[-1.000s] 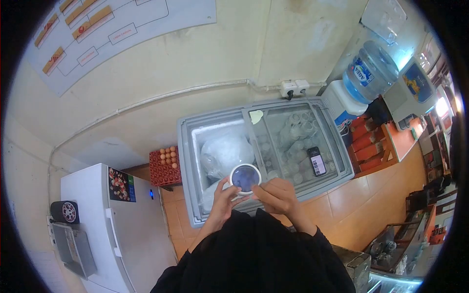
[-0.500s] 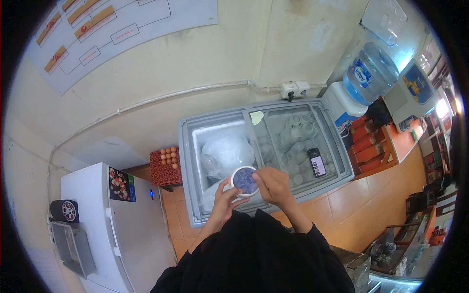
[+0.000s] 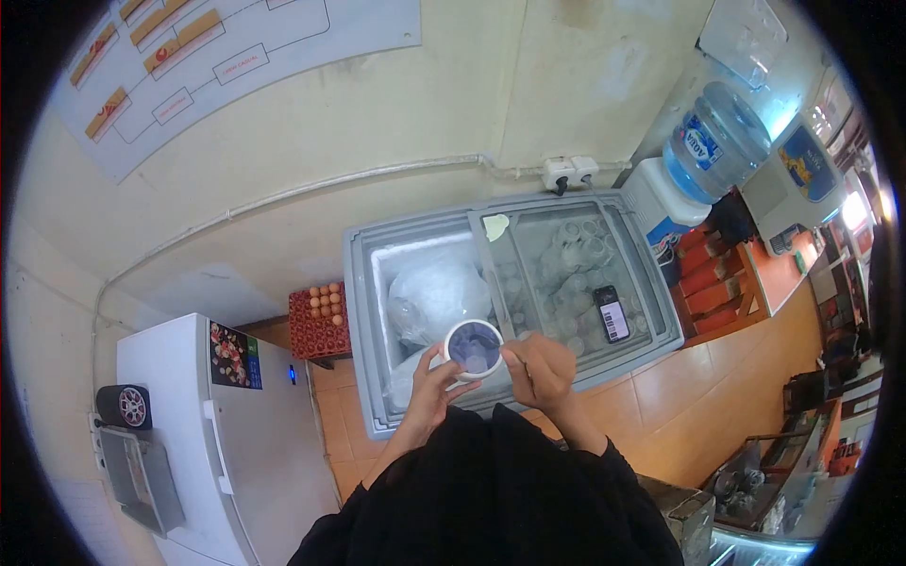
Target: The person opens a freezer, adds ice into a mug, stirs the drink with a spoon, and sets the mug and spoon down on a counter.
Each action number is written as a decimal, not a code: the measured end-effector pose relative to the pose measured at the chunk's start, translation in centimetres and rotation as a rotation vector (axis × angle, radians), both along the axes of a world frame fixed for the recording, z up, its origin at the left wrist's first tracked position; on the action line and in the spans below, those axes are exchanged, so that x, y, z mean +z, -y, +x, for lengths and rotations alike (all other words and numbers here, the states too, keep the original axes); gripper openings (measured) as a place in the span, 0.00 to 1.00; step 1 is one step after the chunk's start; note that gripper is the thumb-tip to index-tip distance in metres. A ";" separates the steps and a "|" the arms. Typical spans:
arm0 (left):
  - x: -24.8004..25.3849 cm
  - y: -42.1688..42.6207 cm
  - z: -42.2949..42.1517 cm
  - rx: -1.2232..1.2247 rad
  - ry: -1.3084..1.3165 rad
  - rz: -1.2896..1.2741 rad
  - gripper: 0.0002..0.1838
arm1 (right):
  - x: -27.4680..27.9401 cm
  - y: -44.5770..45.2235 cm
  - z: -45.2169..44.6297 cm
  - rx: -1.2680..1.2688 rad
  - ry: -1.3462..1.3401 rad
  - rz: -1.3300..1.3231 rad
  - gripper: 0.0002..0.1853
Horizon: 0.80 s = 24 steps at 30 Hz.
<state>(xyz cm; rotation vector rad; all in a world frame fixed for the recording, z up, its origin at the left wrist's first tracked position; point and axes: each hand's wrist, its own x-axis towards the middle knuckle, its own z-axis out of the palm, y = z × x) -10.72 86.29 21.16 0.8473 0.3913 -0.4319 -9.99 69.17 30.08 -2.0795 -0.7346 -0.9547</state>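
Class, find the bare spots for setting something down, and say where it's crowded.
The glass lid is bare between the pale paper and the phone; the refrigerator top, between the speaker and door edge. Crowded: the open freezer half, with plastic bags inside and the left hand holding a white cup above.

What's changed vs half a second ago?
Right hand shifted slightly right and toward the body, its fingers drawing back from the cup; whether they hold anything is unclear. Unchanged: left hand holding the cup; phone and eggs in place.
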 end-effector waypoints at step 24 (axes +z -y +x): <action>0.1 0.0 0.3 0.054 -0.018 -0.042 0.32 | -3.7 -0.5 0.1 -0.279 -0.341 0.326 0.07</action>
